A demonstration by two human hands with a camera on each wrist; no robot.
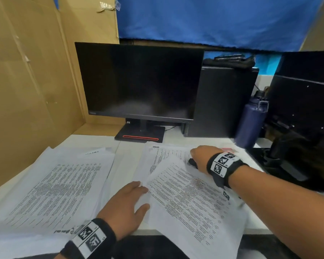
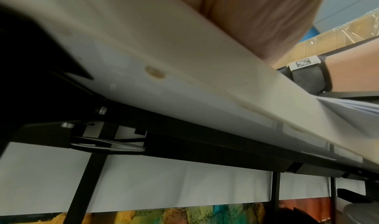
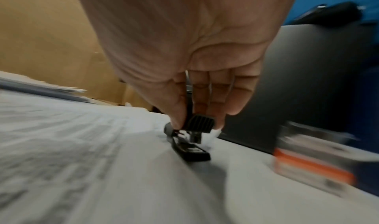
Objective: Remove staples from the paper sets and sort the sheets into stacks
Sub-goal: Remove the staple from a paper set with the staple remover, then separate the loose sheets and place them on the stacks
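Note:
A printed paper set (image 1: 193, 195) lies askew at the right front of the white desk (image 1: 94, 140), over another printed set (image 1: 163, 152). My left hand (image 1: 128, 200) rests flat on the sheets, its fingertips touching the askew set's left edge. My right hand (image 1: 197, 156) reaches over that set's far corner and pinches a black staple remover (image 1: 193, 163). In the right wrist view the fingers (image 3: 207, 101) squeeze the staple remover (image 3: 198, 126), whose lower part sits on the paper (image 3: 82, 146). A wide stack of loose sheets (image 1: 51, 186) lies at the left.
A dark monitor (image 1: 138, 81) stands behind the papers, with a black PC tower (image 1: 223, 101) and a blue bottle (image 1: 251, 122) to its right. A cardboard wall (image 1: 26, 81) closes the left side. An orange and white box (image 3: 313, 164) sits right of the staple remover.

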